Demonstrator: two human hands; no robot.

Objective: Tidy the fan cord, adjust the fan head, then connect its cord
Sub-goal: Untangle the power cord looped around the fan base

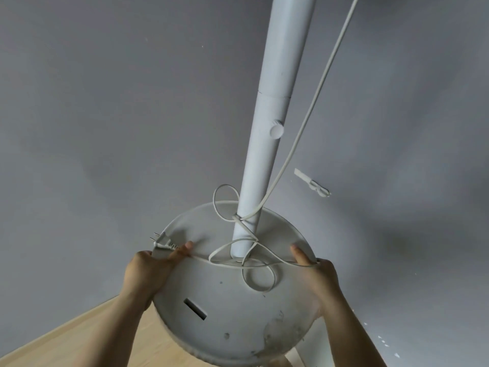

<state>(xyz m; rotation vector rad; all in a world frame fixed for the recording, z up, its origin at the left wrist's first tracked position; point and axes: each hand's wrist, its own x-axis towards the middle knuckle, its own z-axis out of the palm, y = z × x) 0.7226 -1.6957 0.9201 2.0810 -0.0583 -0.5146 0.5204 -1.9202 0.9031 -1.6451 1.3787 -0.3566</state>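
Cord (239, 263), white and flat, lies in loose tangled loops over the round white fan base (232, 313), wraps once around the foot of the white pole (267, 128), and from there one strand climbs up and right out of the top of the view. Its two-pin plug (162, 241) sits at the base's left rim, prongs pointing out to the left. No brand, label or writing can be read anywhere on the fan.

Left hand (148, 274) grips the left rim of the base, thumb on top, pinching the cord just behind the plug against the plastic. Right hand (317, 276) clasps the right rim, thumb laid on the top face, with the cord passing under or just beside the thumb; whether it is actually pinched there I cannot tell.

A dark rectangular slot (195, 309) is cut in the near part of the base, whose surface shows scuffs and grey smudges. A round knob (277, 131) sticks out of the pole below a joint line. Behind is a plain grey wall (105, 115) bearing a small white fitting (312, 183) to the right of the pole; light wooden floor (92, 332) shows at lower left.
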